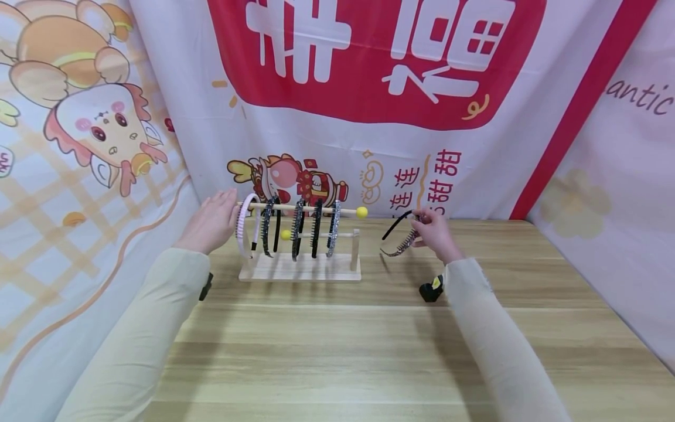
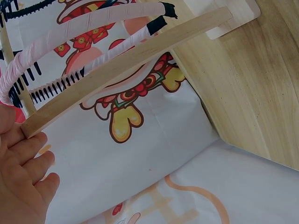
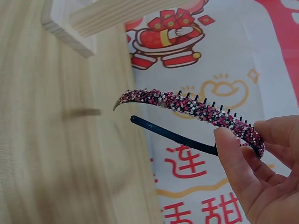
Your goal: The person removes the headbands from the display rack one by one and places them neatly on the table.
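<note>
My right hand (image 1: pixel 435 234) pinches a headband (image 3: pixel 201 109) between thumb and fingertips. The headband is black inside, covered in pink, white and dark sparkly beads, with comb teeth, and hangs above the table with its ends toward the rack. My left hand (image 1: pixel 211 221) rests its fingers against the top left end of a wooden headband rack (image 1: pixel 300 271); in the left wrist view they touch the upright post (image 2: pixel 126 60). Hanging from its upper bar are a pale pink wrapped headband (image 2: pixel 79 28), several dark ones, and a silver glittery headband (image 1: pixel 334 228) at the right.
Yellow balls cap the bars, one on the upper bar's right end (image 1: pixel 361 212). A black and yellow object (image 1: pixel 432 289) lies by the right sleeve, and a dark object (image 1: pixel 206 287) is partly hidden by the left sleeve. Printed cloth (image 1: pixel 337 138) hangs behind the wooden table (image 1: pixel 327 357).
</note>
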The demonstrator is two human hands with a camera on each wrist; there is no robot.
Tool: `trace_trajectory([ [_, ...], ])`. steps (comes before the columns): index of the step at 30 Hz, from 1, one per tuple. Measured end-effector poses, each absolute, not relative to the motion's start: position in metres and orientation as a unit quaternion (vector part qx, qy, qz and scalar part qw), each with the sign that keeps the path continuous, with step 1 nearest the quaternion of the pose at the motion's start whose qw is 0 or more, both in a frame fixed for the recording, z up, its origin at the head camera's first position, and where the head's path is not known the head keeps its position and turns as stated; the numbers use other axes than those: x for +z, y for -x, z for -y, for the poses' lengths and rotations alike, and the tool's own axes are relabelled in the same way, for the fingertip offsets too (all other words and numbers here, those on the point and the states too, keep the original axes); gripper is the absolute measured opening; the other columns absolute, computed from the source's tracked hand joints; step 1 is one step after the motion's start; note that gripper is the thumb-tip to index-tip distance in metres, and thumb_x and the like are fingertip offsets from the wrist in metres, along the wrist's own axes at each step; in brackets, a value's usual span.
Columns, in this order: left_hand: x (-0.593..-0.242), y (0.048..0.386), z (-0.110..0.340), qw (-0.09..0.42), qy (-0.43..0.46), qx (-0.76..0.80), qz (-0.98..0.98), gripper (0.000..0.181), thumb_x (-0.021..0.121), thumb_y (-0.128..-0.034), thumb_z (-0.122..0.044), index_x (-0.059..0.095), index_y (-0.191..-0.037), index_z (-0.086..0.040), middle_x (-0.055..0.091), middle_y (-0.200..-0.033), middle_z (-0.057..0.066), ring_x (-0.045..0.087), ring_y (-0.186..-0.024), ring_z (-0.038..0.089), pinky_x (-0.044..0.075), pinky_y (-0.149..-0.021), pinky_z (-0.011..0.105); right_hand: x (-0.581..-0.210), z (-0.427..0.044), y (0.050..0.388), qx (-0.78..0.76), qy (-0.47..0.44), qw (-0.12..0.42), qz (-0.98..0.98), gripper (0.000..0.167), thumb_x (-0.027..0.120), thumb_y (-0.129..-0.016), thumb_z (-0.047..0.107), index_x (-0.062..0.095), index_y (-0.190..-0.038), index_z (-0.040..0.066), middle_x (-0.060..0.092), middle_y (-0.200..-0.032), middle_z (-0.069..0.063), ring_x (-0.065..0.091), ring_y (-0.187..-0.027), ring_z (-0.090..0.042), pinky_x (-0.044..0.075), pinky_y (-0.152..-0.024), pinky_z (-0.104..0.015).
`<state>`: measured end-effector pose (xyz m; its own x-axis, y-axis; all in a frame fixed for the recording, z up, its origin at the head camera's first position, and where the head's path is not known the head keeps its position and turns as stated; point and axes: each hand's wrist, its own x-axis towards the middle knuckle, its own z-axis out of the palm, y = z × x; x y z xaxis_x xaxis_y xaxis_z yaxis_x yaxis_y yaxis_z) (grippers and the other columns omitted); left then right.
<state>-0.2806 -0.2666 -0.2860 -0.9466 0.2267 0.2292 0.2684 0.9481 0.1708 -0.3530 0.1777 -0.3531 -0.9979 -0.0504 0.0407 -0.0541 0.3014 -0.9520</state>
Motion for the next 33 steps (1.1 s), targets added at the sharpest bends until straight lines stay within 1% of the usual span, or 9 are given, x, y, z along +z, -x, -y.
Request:
trace_trajectory([
  [7,-0.286,0.279,0.266,0.104,0.127,-0.1,0.981,0.052,0.027,-0.101,-0.019,0.015,-0.141,0.011,0.019,-0.144,0.031,0.013,-0.133,0.044,0.005,-0.11,0.051,-0.366,-0.181,0.354,0.593,-0.027,-0.004,0.805,0.042,0.048,-0.092,0.002,0.043,-0.134,-0.001,0.044,-0.098,-0.015,0.057,-0.077,-0.021,0.054,-0.075,-0.045],
  [11,-0.285,0.279,0.266,0.105,0.127,-0.102,0.981,0.051,0.027,-0.101,-0.019,0.015,-0.141,0.011,0.019,-0.144,0.031,0.013,-0.133,0.044,0.005,-0.11,0.051,-0.373,-0.183,0.355,0.587,-0.03,0.001,0.809,0.04,0.047,-0.091,0.0,0.045,-0.132,-0.002,0.047,-0.096,-0.017,0.058,-0.075,-0.023,0.054,-0.074,-0.045],
  [14,-0.285,0.278,0.265,0.105,0.128,-0.103,0.981,0.051,0.028,-0.1009,-0.019,0.015,-0.141,0.011,0.019,-0.144,0.031,0.013,-0.133,0.044,0.005,-0.11,0.051,-0.377,-0.184,0.354,0.581,-0.028,0.003,0.813,0.04,0.047,-0.09,-0.002,0.047,-0.13,-0.003,0.049,-0.097,-0.021,0.06,-0.074,-0.026,0.055,-0.072,-0.044],
  [18,-0.284,0.278,0.266,0.105,0.128,-0.103,0.981,0.051,0.028,-0.1008,-0.018,0.015,-0.141,0.011,0.019,-0.143,0.031,0.013,-0.132,0.045,0.005,-0.11,0.051,-0.383,-0.185,0.352,0.564,-0.023,-0.002,0.825,0.041,0.048,-0.089,0.0,0.047,-0.13,-0.004,0.053,-0.101,-0.027,0.062,-0.076,-0.033,0.055,-0.071,-0.044],
  [21,-0.284,0.278,0.266,0.106,0.128,-0.104,0.981,0.051,0.028,-0.1008,-0.018,0.016,-0.141,0.012,0.019,-0.143,0.031,0.013,-0.132,0.045,0.005,-0.11,0.051,-0.388,-0.187,0.352,0.55,-0.021,-0.007,0.835,0.039,0.048,-0.09,0.002,0.048,-0.129,-0.006,0.056,-0.1,-0.029,0.062,-0.078,-0.037,0.055,-0.072,-0.046],
  [24,-0.284,0.278,0.265,0.107,0.128,-0.104,0.98,0.051,0.028,-0.1007,-0.018,0.016,-0.141,0.012,0.02,-0.143,0.031,0.014,-0.132,0.045,0.006,-0.11,0.051,-0.391,-0.189,0.351,0.525,-0.021,-0.011,0.851,0.033,0.051,-0.091,0.004,0.053,-0.123,-0.006,0.06,-0.096,-0.026,0.062,-0.075,-0.037,0.054,-0.072,-0.047],
  [28,-0.284,0.278,0.265,0.107,0.128,-0.101,0.981,0.051,0.027,-0.1008,-0.018,0.016,-0.141,0.012,0.02,-0.143,0.032,0.013,-0.132,0.045,0.006,-0.11,0.051,-0.395,-0.191,0.348,0.483,-0.031,-0.039,0.874,0.026,0.054,-0.092,0.009,0.058,-0.113,-0.007,0.061,-0.089,-0.023,0.063,-0.07,-0.032,0.056,-0.067,-0.045],
  [33,-0.287,0.28,0.267,0.112,0.13,-0.102,0.98,0.051,0.027,-0.1008,-0.018,0.016,-0.14,0.012,0.021,-0.142,0.032,0.014,-0.132,0.046,0.006,-0.11,0.051,-0.403,-0.191,0.346,0.47,-0.033,-0.104,0.876,0.024,0.053,-0.094,0.013,0.057,-0.108,-0.006,0.061,-0.089,-0.023,0.062,-0.068,-0.026,0.056,-0.065,-0.04],
])
